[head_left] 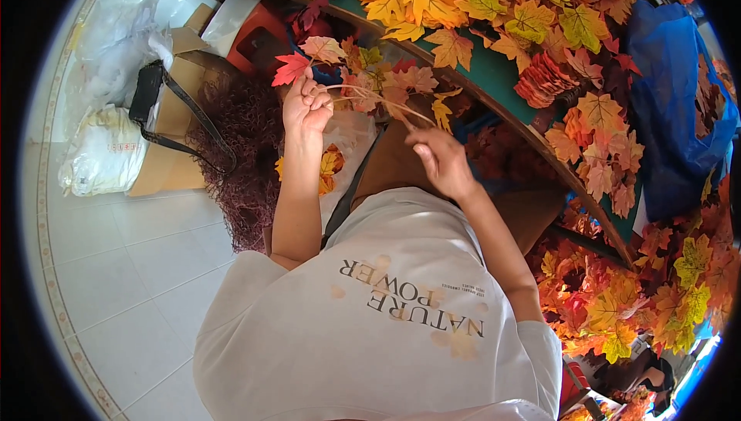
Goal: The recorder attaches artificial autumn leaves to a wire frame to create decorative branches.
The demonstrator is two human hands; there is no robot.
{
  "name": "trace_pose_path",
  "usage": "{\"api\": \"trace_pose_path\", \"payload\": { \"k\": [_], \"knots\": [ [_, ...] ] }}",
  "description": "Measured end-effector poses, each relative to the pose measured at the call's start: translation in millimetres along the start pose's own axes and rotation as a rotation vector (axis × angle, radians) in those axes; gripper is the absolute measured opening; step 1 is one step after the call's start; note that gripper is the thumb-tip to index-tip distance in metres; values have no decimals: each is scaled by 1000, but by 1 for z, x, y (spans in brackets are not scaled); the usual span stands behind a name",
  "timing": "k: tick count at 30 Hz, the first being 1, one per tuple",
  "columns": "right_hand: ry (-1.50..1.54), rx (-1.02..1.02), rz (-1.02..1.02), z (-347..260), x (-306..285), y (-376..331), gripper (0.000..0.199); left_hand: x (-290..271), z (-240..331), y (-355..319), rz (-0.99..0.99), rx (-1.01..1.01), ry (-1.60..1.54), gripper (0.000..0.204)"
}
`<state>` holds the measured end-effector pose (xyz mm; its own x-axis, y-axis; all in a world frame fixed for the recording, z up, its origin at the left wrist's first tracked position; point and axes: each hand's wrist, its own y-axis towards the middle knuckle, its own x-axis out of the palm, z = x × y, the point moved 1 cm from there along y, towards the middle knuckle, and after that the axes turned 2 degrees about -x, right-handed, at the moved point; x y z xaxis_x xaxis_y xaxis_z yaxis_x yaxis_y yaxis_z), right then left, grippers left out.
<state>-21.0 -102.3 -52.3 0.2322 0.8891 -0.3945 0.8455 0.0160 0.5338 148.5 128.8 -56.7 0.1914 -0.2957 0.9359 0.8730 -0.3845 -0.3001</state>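
In front of my lap, my left hand (310, 103) is raised with its fingers curled round the thin tan stem (351, 89) of an artificial maple leaf branch. A red maple leaf (290, 68) and a pale pink-orange leaf (323, 49) stand out just above those fingers. The stem bows across to my right hand (441, 160), lower and to the right, whose fingers are closed on its other end. Orange-pink leaves (417, 80) hang behind the stem, near the table edge; whether they join it I cannot tell.
A green-topped table (494, 66) with heaped yellow and orange leaves (424, 0) stands ahead and right. Beside it hangs a blue bag (668, 104). Dark purple foliage (243, 158), a cardboard box (174, 139) and a black strapped bag (147, 93) are at left. More leaves (617, 305) lie lower right.
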Motion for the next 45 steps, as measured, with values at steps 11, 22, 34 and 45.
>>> {"api": "trace_pose_path", "payload": {
  "k": [11, 22, 34, 45],
  "knots": [
    [869, 569, 723, -89, -227, -176, 5, -65, 160, 27, 106, 384, -12, 18],
    [433, 1380, 1031, -153, -186, -306, 16, -16, 42, 44, -92, 260, -135, 25],
    [-1111, 928, -603, -83, -142, -131, 19, 30, -124, -35, -25, 48, 413, 13],
    [-779, 48, -129, -53, -172, 62, 19, -31, -180, -55, 93, -368, 735, 23]
  ]
}}
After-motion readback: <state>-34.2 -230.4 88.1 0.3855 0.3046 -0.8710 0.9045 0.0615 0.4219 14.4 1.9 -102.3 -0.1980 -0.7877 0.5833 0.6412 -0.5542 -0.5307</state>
